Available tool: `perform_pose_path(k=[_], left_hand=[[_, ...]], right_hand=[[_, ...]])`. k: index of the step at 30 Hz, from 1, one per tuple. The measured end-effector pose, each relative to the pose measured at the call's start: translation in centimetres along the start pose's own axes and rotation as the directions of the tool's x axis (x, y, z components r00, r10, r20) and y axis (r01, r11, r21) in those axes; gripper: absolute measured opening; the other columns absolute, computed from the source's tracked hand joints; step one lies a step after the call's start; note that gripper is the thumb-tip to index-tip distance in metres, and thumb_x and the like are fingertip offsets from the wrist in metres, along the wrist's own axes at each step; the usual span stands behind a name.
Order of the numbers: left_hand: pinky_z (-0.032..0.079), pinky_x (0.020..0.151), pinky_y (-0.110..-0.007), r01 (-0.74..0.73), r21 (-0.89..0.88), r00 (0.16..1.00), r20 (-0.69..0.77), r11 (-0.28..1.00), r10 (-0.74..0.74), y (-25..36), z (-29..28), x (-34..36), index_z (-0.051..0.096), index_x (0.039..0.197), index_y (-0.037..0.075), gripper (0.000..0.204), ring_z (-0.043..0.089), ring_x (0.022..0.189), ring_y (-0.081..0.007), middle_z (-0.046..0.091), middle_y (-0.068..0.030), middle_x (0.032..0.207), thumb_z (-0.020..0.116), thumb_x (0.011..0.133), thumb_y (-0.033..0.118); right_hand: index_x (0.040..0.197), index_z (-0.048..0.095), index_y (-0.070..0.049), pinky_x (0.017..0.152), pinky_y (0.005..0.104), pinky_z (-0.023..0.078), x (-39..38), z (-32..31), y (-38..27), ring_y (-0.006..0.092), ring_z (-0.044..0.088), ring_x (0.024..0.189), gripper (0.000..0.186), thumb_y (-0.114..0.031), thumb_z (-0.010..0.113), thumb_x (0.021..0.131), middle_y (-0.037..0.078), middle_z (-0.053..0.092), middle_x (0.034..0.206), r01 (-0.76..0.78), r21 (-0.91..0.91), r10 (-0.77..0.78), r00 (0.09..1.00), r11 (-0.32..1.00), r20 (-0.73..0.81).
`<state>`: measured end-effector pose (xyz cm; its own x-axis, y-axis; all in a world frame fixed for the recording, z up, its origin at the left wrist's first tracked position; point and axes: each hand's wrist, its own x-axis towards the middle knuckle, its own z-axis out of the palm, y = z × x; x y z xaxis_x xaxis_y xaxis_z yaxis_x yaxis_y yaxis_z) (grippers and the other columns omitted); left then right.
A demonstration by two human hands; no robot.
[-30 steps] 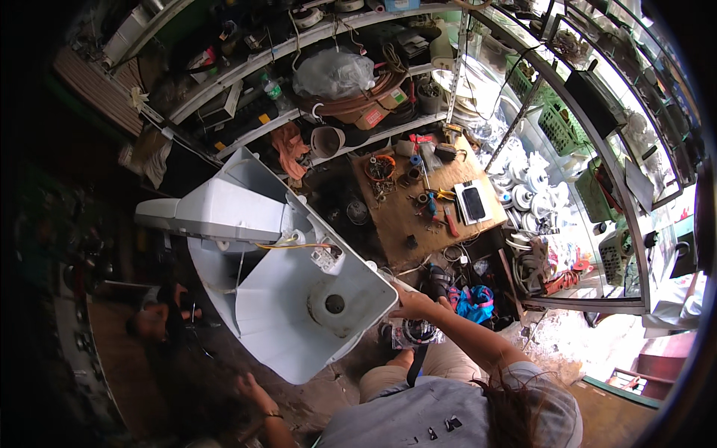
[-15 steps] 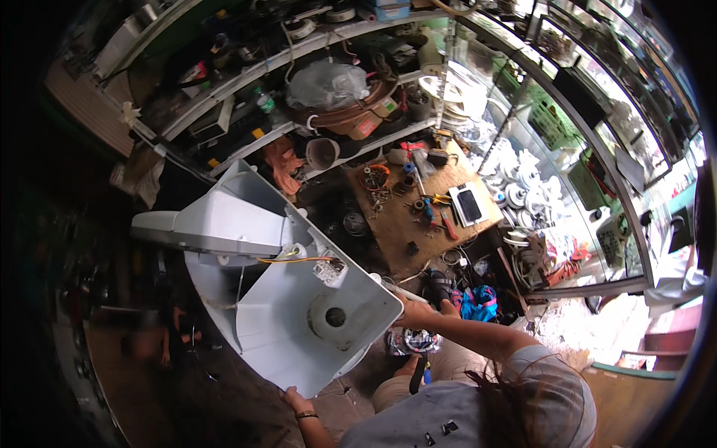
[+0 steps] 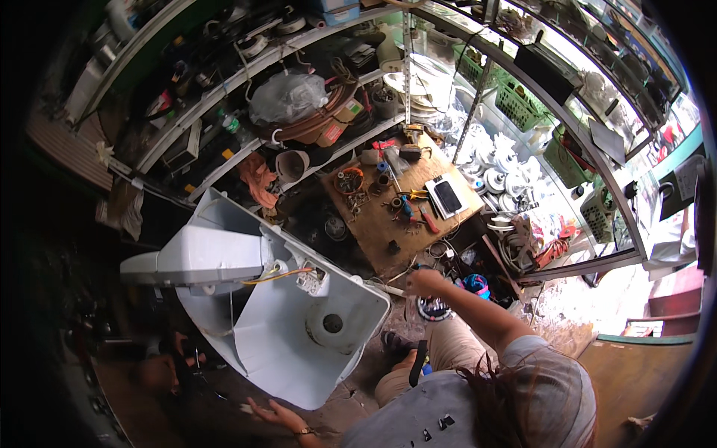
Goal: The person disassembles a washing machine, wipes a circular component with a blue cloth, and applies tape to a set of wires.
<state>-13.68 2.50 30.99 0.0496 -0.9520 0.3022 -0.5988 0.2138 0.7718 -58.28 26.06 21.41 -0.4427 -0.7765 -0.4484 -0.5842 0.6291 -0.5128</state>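
A large pale plastic appliance casing [image 3: 299, 336], which looks like a washing-machine body, lies tilted in front of me. It has a round dark opening, and an orange-yellow wire [image 3: 280, 276] runs to a small white connector block [image 3: 308, 281]. A grey-white hood-shaped part [image 3: 205, 254] sits across its left side. My left hand [image 3: 275, 414] is off the casing, just below its lower edge, palm up with fingers spread. My right hand [image 3: 424, 283] is apart from the casing, beyond its right corner near a thin white rod [image 3: 382, 287]. Its fingers are curled; what they hold, if anything, is hidden.
A low wooden table [image 3: 373, 243] holds pliers, screwdrivers, an orange bowl of small parts [image 3: 349, 180] and a phone [image 3: 447, 196]. Shelves with coiled tubing and a pail [image 3: 292, 165] stand behind. White parts [image 3: 508, 172] pile at right. Another person's hand [image 3: 196, 360] shows at lower left.
Both my hands have let go of the casing's edges; the left has opened and moved left and down. The casing appears slightly lower and further left, as the whole view has shifted.
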Motion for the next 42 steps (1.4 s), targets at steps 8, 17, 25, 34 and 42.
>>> perform_pose_path(k=[8,17,25,34,42], left_hand=[[0.034,0.098,-0.039,-0.552,-0.202,0.691,0.432,0.809,0.579,20.7,13.4,0.0,0.049,0.125,-0.003,0.037,0.048,0.110,-0.0283,0.053,-0.0129,0.126,0.050,0.090,0.011],[0.033,0.056,-0.016,0.330,-0.270,0.171,0.959,0.905,0.224,29.4,44.4,-7.2,0.051,0.110,0.009,0.017,0.040,0.069,-0.0016,0.052,0.0027,0.094,0.049,0.094,0.015],[0.040,0.088,-0.027,-0.061,-0.274,-0.092,0.959,0.960,0.268,25.0,59.6,-14.0,0.057,0.118,0.006,0.030,0.046,0.090,-0.0128,0.042,-0.0042,0.109,0.055,0.090,0.016],[0.044,0.078,-0.028,0.030,-0.015,0.222,0.975,0.999,0.008,22.4,74.6,-5.4,0.049,0.125,0.002,0.042,0.053,0.097,-0.0136,0.054,-0.0024,0.114,0.058,0.089,0.023],[0.038,0.101,-0.042,-0.421,0.012,0.435,0.880,0.907,0.190,22.0,84.4,3.1,0.050,0.126,0.004,0.048,0.043,0.122,-0.0336,0.043,-0.0162,0.135,0.063,0.084,0.023]], right_hand=[[0.098,0.062,0.002,0.065,0.0298,0.048,6.9,-10.4,0.4,0.0140,0.060,0.073,0.038,-0.035,0.063,0.088,0.009,0.065,0.080,0.241,0.778,0.064,0.939,0.581,-0.338],[0.126,0.050,-0.002,0.073,0.0290,0.045,10.8,-11.3,8.8,0.0118,0.053,0.084,0.053,-0.035,0.067,0.088,0.000,0.060,0.092,0.286,0.929,-0.162,0.954,0.237,-0.252],[0.112,0.058,-0.005,0.071,0.0342,0.048,11.8,-4.3,24.4,0.0195,0.063,0.076,0.030,-0.028,0.052,0.093,0.015,0.065,0.087,-0.065,0.707,0.253,0.953,0.704,-0.165],[0.102,0.061,-0.009,0.070,0.0412,0.049,8.1,-0.3,33.1,0.0294,0.067,0.076,0.029,-0.033,0.050,0.091,0.012,0.068,0.076,-0.495,0.716,0.654,0.753,0.492,0.071],[0.100,0.062,-0.003,0.062,0.0363,0.047,8.3,6.6,38.5,0.0213,0.061,0.065,0.024,-0.023,0.057,0.088,0.013,0.063,0.072,-0.435,0.767,0.736,0.673,0.471,-0.070]])
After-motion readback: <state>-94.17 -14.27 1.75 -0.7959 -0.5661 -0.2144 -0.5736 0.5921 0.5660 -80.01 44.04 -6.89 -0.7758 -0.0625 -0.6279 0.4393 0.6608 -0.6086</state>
